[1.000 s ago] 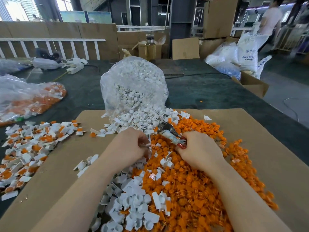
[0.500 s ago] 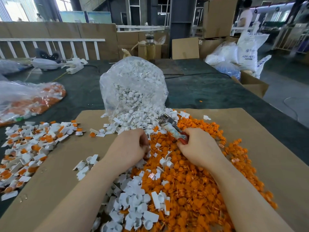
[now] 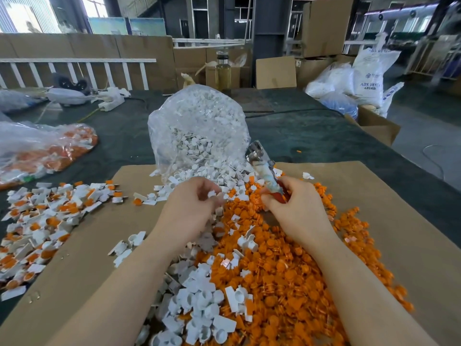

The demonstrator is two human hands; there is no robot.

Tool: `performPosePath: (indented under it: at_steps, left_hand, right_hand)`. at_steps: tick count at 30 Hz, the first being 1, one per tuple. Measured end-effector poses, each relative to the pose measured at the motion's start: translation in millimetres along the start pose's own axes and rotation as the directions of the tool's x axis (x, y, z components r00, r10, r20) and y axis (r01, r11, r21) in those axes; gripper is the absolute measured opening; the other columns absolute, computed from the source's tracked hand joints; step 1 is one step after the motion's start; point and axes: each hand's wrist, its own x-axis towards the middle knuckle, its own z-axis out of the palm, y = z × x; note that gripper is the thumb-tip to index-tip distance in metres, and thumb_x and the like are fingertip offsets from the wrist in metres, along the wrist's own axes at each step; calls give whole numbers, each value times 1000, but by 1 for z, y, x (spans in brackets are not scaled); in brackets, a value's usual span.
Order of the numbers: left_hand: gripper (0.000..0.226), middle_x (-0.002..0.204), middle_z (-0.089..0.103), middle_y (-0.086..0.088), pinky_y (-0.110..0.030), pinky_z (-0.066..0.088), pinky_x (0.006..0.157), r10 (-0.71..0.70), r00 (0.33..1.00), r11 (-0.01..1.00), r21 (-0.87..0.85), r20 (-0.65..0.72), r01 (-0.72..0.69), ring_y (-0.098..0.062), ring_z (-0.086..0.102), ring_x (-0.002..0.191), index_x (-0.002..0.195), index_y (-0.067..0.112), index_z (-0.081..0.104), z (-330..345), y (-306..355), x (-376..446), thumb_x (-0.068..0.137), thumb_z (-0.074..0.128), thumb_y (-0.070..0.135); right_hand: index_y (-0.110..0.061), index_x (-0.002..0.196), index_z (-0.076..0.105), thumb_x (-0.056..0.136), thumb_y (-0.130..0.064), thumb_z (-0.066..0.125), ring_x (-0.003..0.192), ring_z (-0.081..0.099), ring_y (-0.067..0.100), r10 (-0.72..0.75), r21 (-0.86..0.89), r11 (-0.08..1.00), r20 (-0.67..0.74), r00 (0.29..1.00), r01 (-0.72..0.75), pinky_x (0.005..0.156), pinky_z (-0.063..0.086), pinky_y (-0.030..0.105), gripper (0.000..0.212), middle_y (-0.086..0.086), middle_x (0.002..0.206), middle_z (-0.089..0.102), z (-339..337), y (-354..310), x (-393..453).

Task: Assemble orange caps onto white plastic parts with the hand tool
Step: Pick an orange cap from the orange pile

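Observation:
My right hand (image 3: 296, 208) grips the hand tool (image 3: 263, 168) by its red handles; the metal head is raised and points away toward the bag. My left hand (image 3: 192, 203) pinches a small white plastic part (image 3: 212, 194) between thumb and fingers, just left of the tool. Both hands hover over a wide heap of loose orange caps (image 3: 287, 265). Loose white plastic parts (image 3: 199, 305) lie in front of my left forearm. A clear bag of white parts (image 3: 199, 131) spills open behind my hands.
A brown cardboard sheet (image 3: 411, 221) covers the dark table. A pile of assembled white-and-orange pieces (image 3: 42, 221) lies at the left. A clear bag with orange pieces (image 3: 45, 151) sits far left. Cardboard boxes (image 3: 374, 126) and sacks stand at the right.
My right hand has lifted the tool, so its head now points up and away instead of lying low across the caps. My left hand has risen with a white part between its fingers.

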Motion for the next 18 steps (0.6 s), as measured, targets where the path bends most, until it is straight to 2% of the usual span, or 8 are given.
performPosePath:
  at_steps: [1,3,5,8,10,11,13,18]
  left_hand:
    - [6,73,68,5,-13,48,51,-27,1000,986,-162,-4,26,-1,61,52,90,30,69,0,3,0,89,72,25]
    - [14,87,74,-7,-23,59,72,-85,994,862,-495,75,111,-13,73,76,98,22,73,0,9,-3,88,72,12]
    - [20,91,74,-12,-26,60,76,-104,985,745,-646,136,168,-22,74,85,103,17,74,2,14,-6,88,69,5]
    - [28,83,74,-11,-28,61,74,-137,981,655,-731,136,193,-25,75,85,111,12,67,9,21,-10,85,71,3]
    - [33,78,75,-10,-29,61,68,-180,979,620,-761,97,190,-26,75,80,109,8,59,13,25,-13,81,76,3]
    - [33,76,75,-10,-28,60,64,-196,978,615,-767,75,182,-25,75,77,105,7,57,15,26,-15,79,77,3]
    - [30,73,74,-11,-24,58,59,-201,979,625,-765,33,154,-23,75,72,96,6,58,18,29,-18,76,80,3]
    - [23,74,75,-10,-21,57,59,-173,984,662,-744,-35,90,-19,74,70,94,6,70,22,34,-25,75,82,6]
  right_hand:
    - [-23,98,69,89,-32,65,73,59,5,-3,48,999,3,1000,3,58,41,21,13,-10,83,66,-1,-2,-1]
    - [-24,95,68,89,-31,65,73,62,7,-17,119,993,-3,1000,18,64,51,28,9,-10,78,66,-1,-6,-2]
    - [-28,91,65,88,-30,66,72,63,8,-37,156,987,-23,999,40,68,57,34,3,-11,76,66,-2,-9,-3]
    - [-30,88,63,88,-29,68,70,66,11,-53,243,968,-36,998,60,67,59,39,5,-9,75,65,-1,-13,-5]
    - [-28,87,64,88,-25,70,69,66,6,-70,329,941,-50,996,83,63,57,25,6,-14,73,66,0,-15,-7]
    - [-27,88,64,87,-22,70,70,64,0,-89,362,926,-62,994,106,62,52,15,8,-22,72,65,0,-17,-7]
    - [-25,91,65,88,-16,70,70,60,-11,-129,404,903,-74,989,148,62,44,5,11,-34,70,61,2,-19,-9]
    - [-25,92,62,89,-17,69,64,59,-10,-173,438,875,-115,978,206,58,45,7,12,-34,67,60,5,-22,-12]
